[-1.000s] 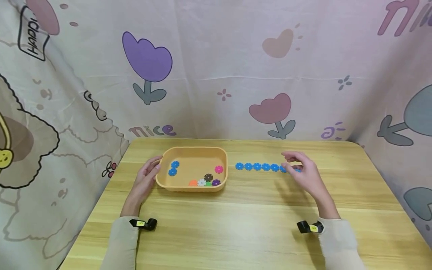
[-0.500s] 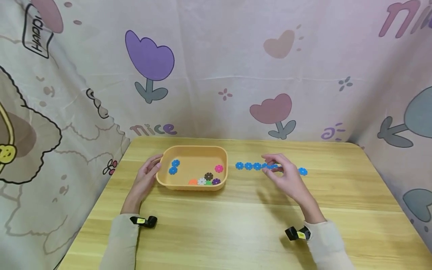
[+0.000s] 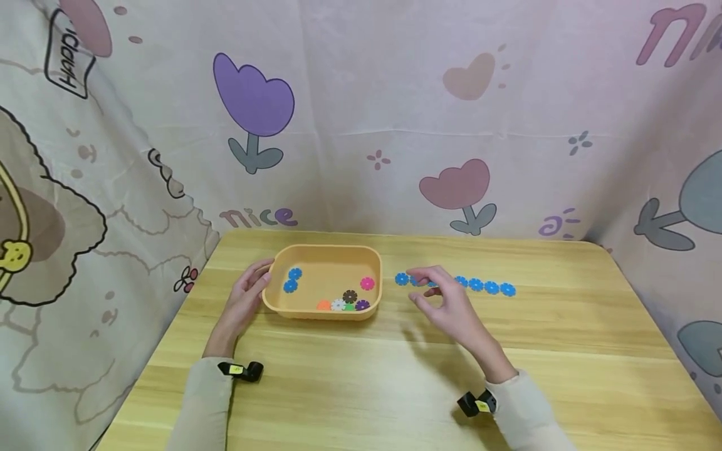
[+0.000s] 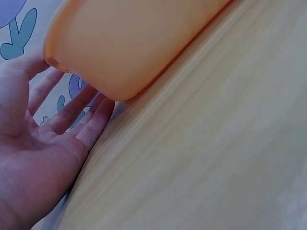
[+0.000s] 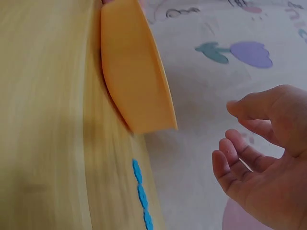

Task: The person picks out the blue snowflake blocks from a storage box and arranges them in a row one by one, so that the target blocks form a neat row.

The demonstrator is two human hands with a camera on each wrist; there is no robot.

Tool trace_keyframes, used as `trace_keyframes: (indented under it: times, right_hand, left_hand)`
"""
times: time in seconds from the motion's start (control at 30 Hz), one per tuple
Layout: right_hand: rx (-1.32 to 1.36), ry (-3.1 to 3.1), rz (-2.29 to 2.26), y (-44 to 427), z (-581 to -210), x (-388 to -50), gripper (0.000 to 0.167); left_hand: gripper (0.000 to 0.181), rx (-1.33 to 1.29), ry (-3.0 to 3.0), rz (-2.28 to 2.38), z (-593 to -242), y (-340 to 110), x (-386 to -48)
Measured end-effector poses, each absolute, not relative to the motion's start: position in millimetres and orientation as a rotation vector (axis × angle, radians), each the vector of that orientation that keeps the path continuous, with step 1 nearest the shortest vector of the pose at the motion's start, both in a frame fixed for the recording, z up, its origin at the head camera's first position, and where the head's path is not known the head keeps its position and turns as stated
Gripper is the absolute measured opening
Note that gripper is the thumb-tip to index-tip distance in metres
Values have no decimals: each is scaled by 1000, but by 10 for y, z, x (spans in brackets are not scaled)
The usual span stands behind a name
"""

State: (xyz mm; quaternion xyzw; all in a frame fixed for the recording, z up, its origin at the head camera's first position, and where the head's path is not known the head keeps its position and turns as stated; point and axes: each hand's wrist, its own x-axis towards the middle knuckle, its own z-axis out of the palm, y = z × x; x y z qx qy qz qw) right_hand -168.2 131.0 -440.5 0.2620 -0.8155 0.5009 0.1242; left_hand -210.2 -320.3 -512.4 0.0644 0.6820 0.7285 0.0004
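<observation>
My left hand [image 3: 244,300] rests against the left end of the yellow plastic tray [image 3: 324,315]; in the left wrist view, its fairly straight fingers [image 4: 72,112] touch the tray's outer side. Several notched plastic discs lie inside, among them two blue discs [image 3: 292,280], a pink disc [image 3: 367,284] and a brown disc [image 3: 350,297]. To the right of the tray, a row of blue notched discs [image 3: 492,288] runs along the table. Above the row's left part hovers my right hand [image 3: 448,307], fingers loosely bent and nothing between them. It hides several discs of the row.
The wooden table [image 3: 350,388] carries the tray and the row near its back edge. Behind it hangs a curtain [image 3: 350,94] printed with flowers and hearts. A small black camera is strapped at the left wrist [image 3: 241,371] and another at the right wrist [image 3: 477,404].
My right hand has moved left along the row, from its right end to near its left end, uncovering the right-hand discs. The left hand has stayed at the tray.
</observation>
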Motion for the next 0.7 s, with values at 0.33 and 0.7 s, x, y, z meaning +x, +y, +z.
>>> trace_keyframes:
  times: [0.33, 0.7]
  right_hand:
    - [865, -2367, 1478, 939, -4332, -1746, 38]
    - [934, -2385, 1544, 504, -4339, -1894, 33]
  left_hand:
    - [48, 211, 2125, 2318, -5128, -3193, -2115]
    - [49, 213, 2147, 2295, -5114, -3189, -2111]
